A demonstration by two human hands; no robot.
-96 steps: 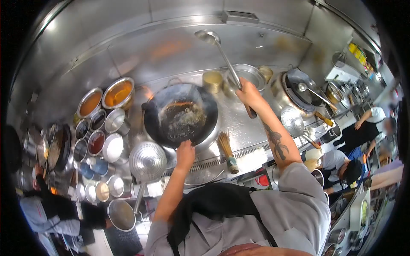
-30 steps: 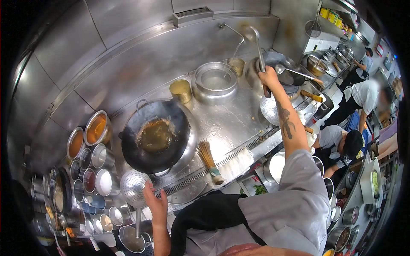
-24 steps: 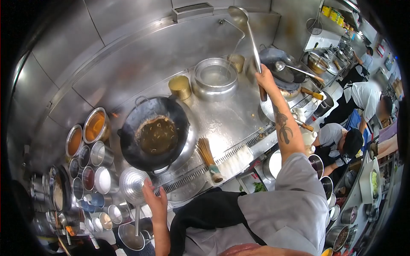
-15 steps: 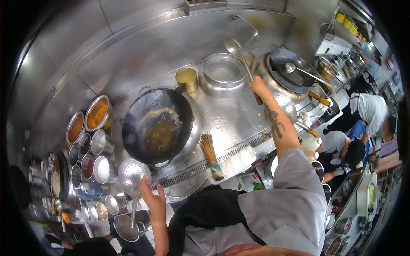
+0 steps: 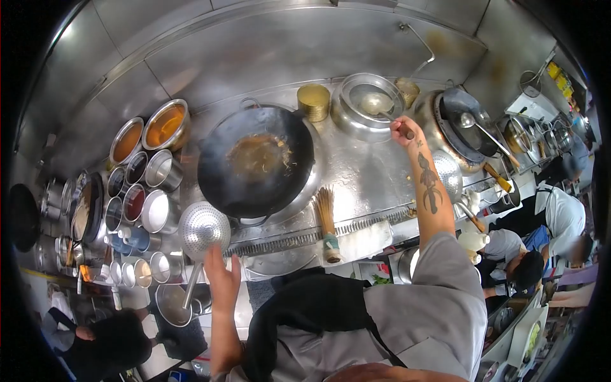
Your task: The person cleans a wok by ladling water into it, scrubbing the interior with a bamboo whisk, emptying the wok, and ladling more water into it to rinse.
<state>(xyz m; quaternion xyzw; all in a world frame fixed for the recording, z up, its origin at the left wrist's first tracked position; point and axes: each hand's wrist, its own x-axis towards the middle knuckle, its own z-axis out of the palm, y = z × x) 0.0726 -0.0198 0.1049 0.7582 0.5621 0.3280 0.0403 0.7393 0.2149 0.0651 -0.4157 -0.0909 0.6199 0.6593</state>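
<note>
My right hand is closed on the handle of a ladle, whose bowl is over or in the round metal pot at the back. My left hand has its fingers apart beside a perforated skimmer; whether it touches the skimmer is unclear. To the left of centre, a black wok holds brownish liquid with pale bits. A bamboo brush lies at the counter's front edge, near a folded white cloth.
Bowls of orange liquid and several metal containers fill the left side. A gold tin stands behind. At right are a second wok and another skimmer. Other people work at right; one is at lower left.
My right hand has lowered the ladle from upright to the round pot. My left hand stays near the skimmer, fingers still apart. The camera view has shifted.
</note>
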